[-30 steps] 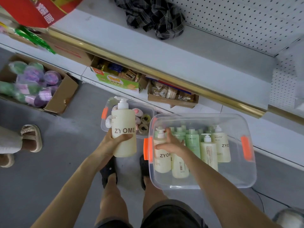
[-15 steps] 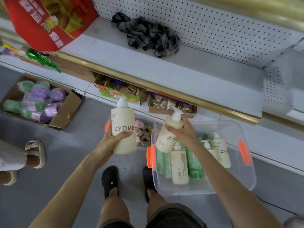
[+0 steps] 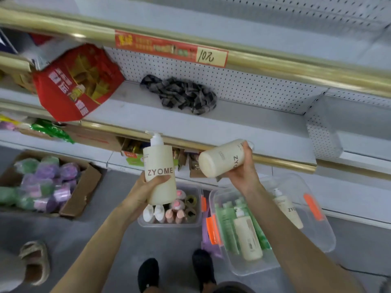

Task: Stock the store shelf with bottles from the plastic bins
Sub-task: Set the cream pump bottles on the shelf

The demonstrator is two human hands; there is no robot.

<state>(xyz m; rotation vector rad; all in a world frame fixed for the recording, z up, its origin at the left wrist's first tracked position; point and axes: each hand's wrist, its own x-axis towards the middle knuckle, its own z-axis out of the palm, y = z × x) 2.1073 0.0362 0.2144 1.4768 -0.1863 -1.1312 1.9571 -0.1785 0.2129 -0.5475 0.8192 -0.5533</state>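
Note:
My left hand (image 3: 146, 187) grips a cream ZYOME pump bottle (image 3: 159, 172) upright, just below the gold front edge of the white shelf (image 3: 243, 121). A second cream ZYOME bottle (image 3: 222, 158) lies tilted on its side in my right hand (image 3: 243, 172), base toward me, its pump hidden behind my fingers. On the floor under my right arm stands a clear plastic bin (image 3: 317, 237) with orange latches, holding several green and cream bottles. A smaller clear bin (image 3: 169, 223) holds pink and white bottles.
A crumpled plaid cloth (image 3: 179, 94) and a red snack bag (image 3: 74, 81) lie on the shelf. A cardboard box (image 3: 84, 191) of purple and green packs sits on the floor at left. Another person's sandalled foot (image 3: 35, 261) is at lower left. My black shoes (image 3: 148, 275) stand below.
My right hand has lifted the second bottle out of the bin and tipped it sideways near the shelf edge. My left hand rose slightly with its bottle. The view tilted upward.

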